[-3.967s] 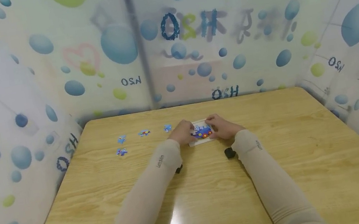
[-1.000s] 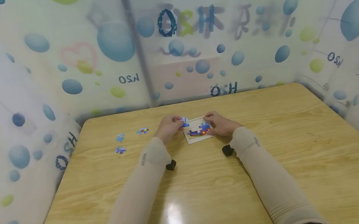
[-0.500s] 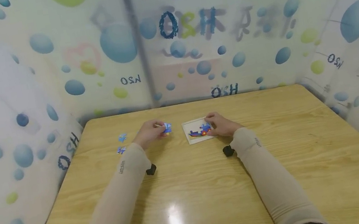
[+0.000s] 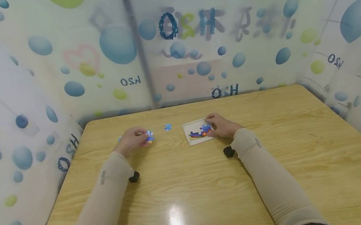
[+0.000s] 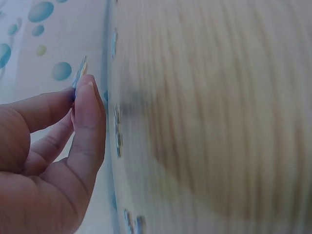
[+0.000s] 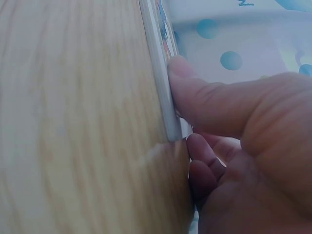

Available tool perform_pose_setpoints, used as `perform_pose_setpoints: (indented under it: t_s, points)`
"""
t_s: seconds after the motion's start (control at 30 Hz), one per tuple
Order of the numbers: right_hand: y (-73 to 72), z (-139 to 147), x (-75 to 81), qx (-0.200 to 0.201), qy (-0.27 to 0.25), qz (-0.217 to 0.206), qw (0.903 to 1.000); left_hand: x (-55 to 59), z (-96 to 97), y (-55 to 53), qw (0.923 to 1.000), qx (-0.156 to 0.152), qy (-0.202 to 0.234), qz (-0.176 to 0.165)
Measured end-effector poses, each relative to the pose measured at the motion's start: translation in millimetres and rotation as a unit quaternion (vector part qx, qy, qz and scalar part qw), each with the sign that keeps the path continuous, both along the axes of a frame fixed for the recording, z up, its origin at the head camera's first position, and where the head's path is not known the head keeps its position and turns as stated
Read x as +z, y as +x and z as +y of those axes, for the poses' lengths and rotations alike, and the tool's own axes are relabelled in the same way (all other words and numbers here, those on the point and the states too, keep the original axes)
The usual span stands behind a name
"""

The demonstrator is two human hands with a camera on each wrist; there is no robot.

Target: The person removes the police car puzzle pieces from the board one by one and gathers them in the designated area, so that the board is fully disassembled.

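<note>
My left hand [image 4: 132,139] is above the left part of the table, pinching a blue jigsaw piece [image 4: 149,135] with a yellow spot between thumb and fingertips. In the left wrist view that jigsaw piece [image 5: 79,75] stands nearly edge-on, off the table. My right hand [image 4: 221,125] grips the right side of a pale framed puzzle board [image 4: 190,141], its thumb on the frame's face and other fingers by the edge. A picture of a blue vehicle with red wheels partly fills the board; the upper left is bare.
A loose blue jigsaw piece [image 4: 167,127] lies between the left hand and the board. Another blue piece [image 4: 119,139] peeks out behind the left hand. The left wrist view shows several flat pieces [image 5: 117,129] on the wooden table [image 4: 193,190]. Patterned curtains [image 4: 247,41] surround it.
The left hand has carried the jigsaw piece leftward from the board, uncovering a loose piece on the table. The board shows less of its picture than 4 seconds ago. My right hand stays on it.
</note>
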State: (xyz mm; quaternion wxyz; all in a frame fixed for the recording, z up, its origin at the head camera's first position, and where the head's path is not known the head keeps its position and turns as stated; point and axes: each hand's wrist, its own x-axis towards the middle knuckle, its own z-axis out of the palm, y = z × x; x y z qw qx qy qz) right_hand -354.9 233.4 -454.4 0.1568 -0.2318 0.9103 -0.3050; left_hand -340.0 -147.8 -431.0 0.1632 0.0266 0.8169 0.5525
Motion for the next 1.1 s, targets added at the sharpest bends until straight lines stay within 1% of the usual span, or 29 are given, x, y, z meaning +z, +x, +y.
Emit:
perform_pose_setpoints:
  t_s: [0.1, 0.17, 0.23, 0.33, 0.4, 0.5, 0.63, 0.8, 0.9, 1.1]
  points:
    - [0.5, 0, 0.6, -0.003, 0.002, 0.001, 1.0, 1.1, -7.4, 3.5, 0.9995, -0.01, -0.028, 0.012]
    - [0.4, -1, 1.0, -0.004, 0.004, 0.001, 1.0, 1.7, -12.4, 6.0, 0.9987, -0.013, -0.047, 0.012]
    - [0.4, -2, 0.3, -0.009, 0.007, 0.001, 0.9999, 1.0, -15.7, 8.8, 0.9985, -0.015, -0.053, 0.003]
    - [0.2, -3, -1.7, -0.009, 0.012, 0.007, 0.9999, -0.1, -17.5, 12.3, 0.9978, -0.021, -0.06, -0.021]
    - [0.2, -4, -2.9, -0.007, 0.015, 0.012, 0.9998, -1.5, -17.3, 13.5, 0.9976, -0.021, -0.056, -0.034]
    - [-0.7, -4, -3.0, -0.001, 0.018, 0.021, 0.9996, -2.1, -17.0, 12.6, 0.9976, -0.019, -0.053, -0.041]
    - [-1.5, -3, -1.9, -0.002, 0.023, 0.024, 0.9994, -1.8, -16.9, 12.6, 0.9972, -0.002, -0.06, -0.045]
    - [-0.5, -2, -1.5, -0.008, 0.022, 0.022, 0.9995, -0.3, -13.9, 13.6, 0.995, 0.02, -0.093, -0.03]
    - [0.1, -2, -2.6, -0.011, 0.021, 0.025, 0.9994, 0.3, -11.6, 13.7, 0.9936, 0.036, -0.105, -0.02]
    - [-0.5, -2, -3.8, -0.012, 0.018, 0.029, 0.9993, -2.3, -12.2, 11.5, 0.9889, 0.073, -0.129, -0.013]
